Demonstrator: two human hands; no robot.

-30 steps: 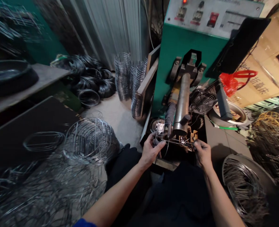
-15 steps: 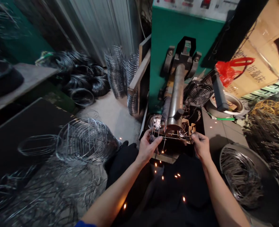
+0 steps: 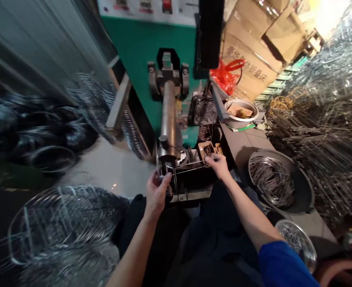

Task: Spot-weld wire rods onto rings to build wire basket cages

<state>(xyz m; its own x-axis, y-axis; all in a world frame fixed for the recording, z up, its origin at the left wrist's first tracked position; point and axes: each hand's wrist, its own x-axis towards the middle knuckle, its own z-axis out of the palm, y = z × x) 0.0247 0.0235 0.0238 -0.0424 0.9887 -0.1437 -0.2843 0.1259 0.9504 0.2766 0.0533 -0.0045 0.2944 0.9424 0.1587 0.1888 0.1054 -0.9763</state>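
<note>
A thin wire frame (image 3: 188, 164) spans the space between my hands, just below the blunt end of a thick metal cylinder (image 3: 168, 115) on a green machine (image 3: 128, 44). My left hand (image 3: 158, 191) is closed on the frame's left end, thumb on top. At the other end, my right hand (image 3: 218, 164) pinches the wire between thumb and fingers. Behind the wire, an open tray holds small cardboard boxes (image 3: 205, 150) and metal parts. Where the wire meets the cylinder's tip is too small to tell.
Stacked wire hoops (image 3: 71, 219) lie at the lower left. A dark basin (image 3: 301, 187) of wire pieces stands right, with a metal bowl (image 3: 297, 239) below it. Heaped wire rods (image 3: 322, 139) fill the far right. A wooden bar (image 3: 119, 101) juts out left of the machine.
The view has swung right, so the machine and hands appear farther left. The frame has shifted rightward relative to the cylinder, my left hand now near its tip. Most sparks are gone.
</note>
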